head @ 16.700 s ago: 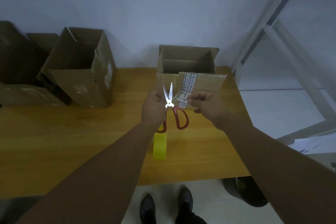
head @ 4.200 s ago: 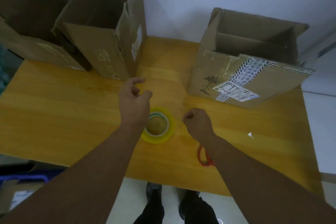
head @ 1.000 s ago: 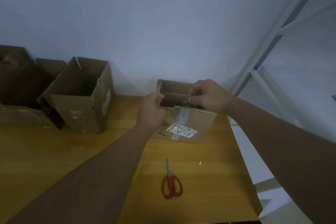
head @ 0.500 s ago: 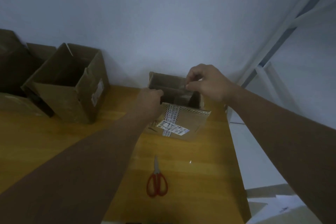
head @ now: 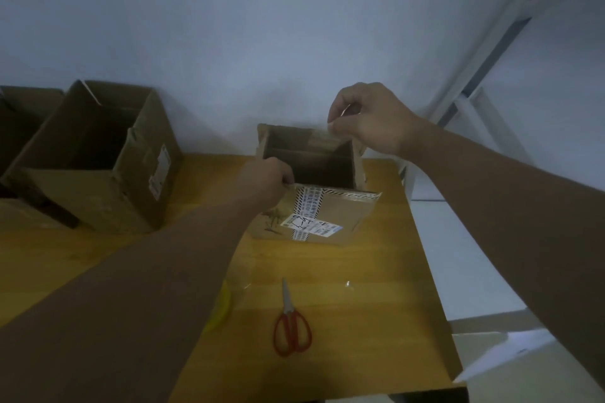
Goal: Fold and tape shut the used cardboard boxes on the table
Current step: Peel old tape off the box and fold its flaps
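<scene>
A small open cardboard box (head: 330, 219) with a white shipping label and striped tape stands at the back of the wooden table (head: 376, 304). My left hand (head: 266, 183) grips the left end of its front flap's top edge. My right hand (head: 373, 121) is raised over the box's far right corner and pinches the top edge of the rear flap between thumb and forefinger. Red-handled scissors (head: 291, 327) lie shut on the table in front of the box. My left forearm hides most of a yellow tape roll (head: 222, 307).
A larger open cardboard box (head: 104, 173) stands at the back left, with more dark boxes (head: 19, 121) beyond it at the frame's edge. The table's right edge runs close to the small box. A white metal frame (head: 491, 59) rises on the right, and white paper (head: 497, 353) lies below.
My right hand has moved from the front flap to the rear flap and risen. My left hand has shifted to the front flap's left edge. The view has tilted.
</scene>
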